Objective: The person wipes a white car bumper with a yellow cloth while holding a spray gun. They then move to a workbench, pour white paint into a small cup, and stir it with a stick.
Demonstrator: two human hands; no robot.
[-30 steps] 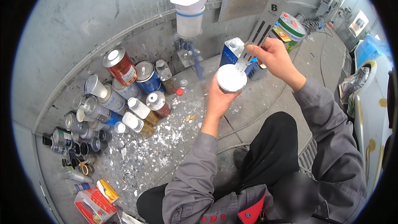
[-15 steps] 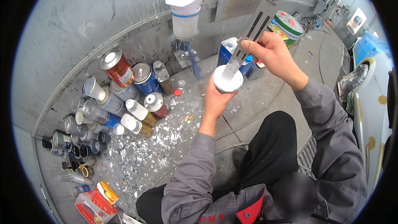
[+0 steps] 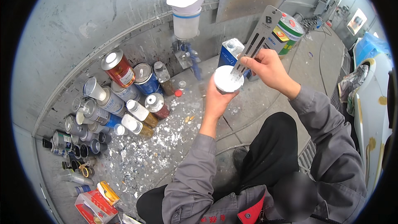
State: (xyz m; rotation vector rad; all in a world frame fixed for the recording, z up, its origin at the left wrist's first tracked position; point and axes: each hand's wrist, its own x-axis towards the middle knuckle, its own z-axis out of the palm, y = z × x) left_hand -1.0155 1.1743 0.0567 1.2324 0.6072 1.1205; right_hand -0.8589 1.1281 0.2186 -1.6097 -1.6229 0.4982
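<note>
My left hand (image 3: 217, 104) is wrapped round a cup of white paint (image 3: 226, 79), holding it up off the floor with its mouth toward me. Between the thumb and fingers of my right hand (image 3: 267, 69) is a flat metal mixing stick (image 3: 261, 27) with long slots. It leans to the upper right, and its lower end is in the cup at the right side, smeared with white. Just behind the cup stands a blue rectangular can (image 3: 229, 52), partly covered by my right hand and the stick.
Along the left wall stand several paint cans (image 3: 143, 74), bottles (image 3: 156, 103) and plastic cups (image 3: 94, 88). A paper strainer (image 3: 185, 3) sits in a container held by a wall bracket (image 3: 190, 56). White flecks (image 3: 153, 149) litter the floor. A large green-and-white bucket (image 3: 288, 33) is farther back; a car panel (image 3: 375, 112) stands right.
My right hand has lowered, and the mixing stick has gone down deeper into the cup. My left hand and the cup have barely moved.
</note>
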